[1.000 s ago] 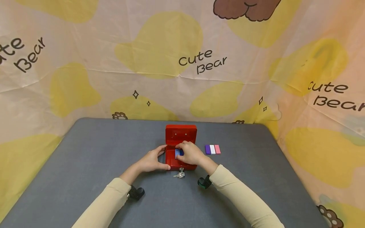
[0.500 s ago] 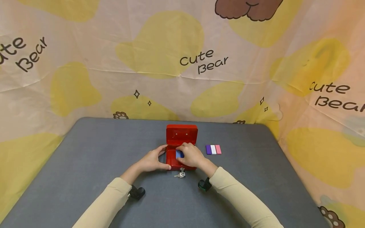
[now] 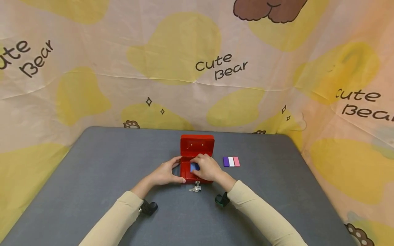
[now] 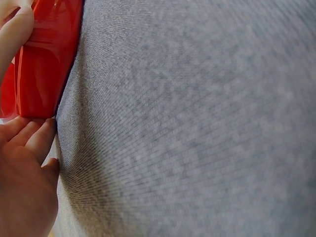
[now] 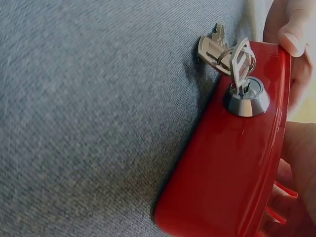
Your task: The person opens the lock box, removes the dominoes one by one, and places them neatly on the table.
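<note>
well, the right hand (image 3: 208, 168) is clamping its thumb and fingers on some blue blocks (image 3: 193, 167), which are sitting between the fingertips at nine o'clock of the palm, inside the red box (image 3: 185, 167). they are showing a light blue side toward nine o'clock and dark blue toward three, with the hand partly hiding them; i cannot tell whether they are touching the box floor. the left hand (image 3: 164, 173) is gripping the box's nine o'clock end, thumb spreading well apart from the fingers. the glossy lid (image 3: 197, 150) is standing open at twelve o'clock. at six, keys (image 5: 213, 52) are hanging at the silver lock (image 5: 244, 106). at three, purple, white and pink blocks (image 3: 231, 161) are lying side by side on the gray table (image 3: 129, 153).
</note>
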### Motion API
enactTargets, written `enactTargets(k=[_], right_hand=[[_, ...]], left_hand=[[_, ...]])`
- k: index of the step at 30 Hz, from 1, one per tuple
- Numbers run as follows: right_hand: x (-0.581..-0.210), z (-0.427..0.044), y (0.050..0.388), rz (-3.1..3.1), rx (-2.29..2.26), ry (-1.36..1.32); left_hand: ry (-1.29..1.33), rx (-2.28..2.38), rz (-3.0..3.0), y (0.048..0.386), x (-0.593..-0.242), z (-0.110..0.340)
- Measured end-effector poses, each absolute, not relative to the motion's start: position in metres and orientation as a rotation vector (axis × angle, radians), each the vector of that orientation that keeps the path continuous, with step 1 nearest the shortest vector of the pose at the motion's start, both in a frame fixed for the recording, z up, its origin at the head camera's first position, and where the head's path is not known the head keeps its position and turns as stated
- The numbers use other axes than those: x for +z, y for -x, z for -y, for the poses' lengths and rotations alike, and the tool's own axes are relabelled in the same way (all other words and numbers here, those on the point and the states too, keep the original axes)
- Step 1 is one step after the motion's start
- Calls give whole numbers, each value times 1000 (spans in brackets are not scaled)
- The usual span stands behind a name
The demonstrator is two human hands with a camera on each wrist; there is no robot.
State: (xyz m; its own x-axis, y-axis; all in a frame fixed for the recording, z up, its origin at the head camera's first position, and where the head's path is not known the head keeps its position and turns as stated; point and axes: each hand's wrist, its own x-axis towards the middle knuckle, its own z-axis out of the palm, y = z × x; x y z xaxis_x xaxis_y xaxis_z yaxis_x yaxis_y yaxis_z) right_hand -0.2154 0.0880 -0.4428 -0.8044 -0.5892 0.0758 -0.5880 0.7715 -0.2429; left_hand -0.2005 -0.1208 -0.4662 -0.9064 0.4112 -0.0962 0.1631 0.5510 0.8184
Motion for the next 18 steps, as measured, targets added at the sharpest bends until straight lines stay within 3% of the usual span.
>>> enactTargets(k=[18], right_hand=[[-448,-89,215,-2997,-305,1010]], left_hand=[[-491,1285,-2505,200,-465,121]])
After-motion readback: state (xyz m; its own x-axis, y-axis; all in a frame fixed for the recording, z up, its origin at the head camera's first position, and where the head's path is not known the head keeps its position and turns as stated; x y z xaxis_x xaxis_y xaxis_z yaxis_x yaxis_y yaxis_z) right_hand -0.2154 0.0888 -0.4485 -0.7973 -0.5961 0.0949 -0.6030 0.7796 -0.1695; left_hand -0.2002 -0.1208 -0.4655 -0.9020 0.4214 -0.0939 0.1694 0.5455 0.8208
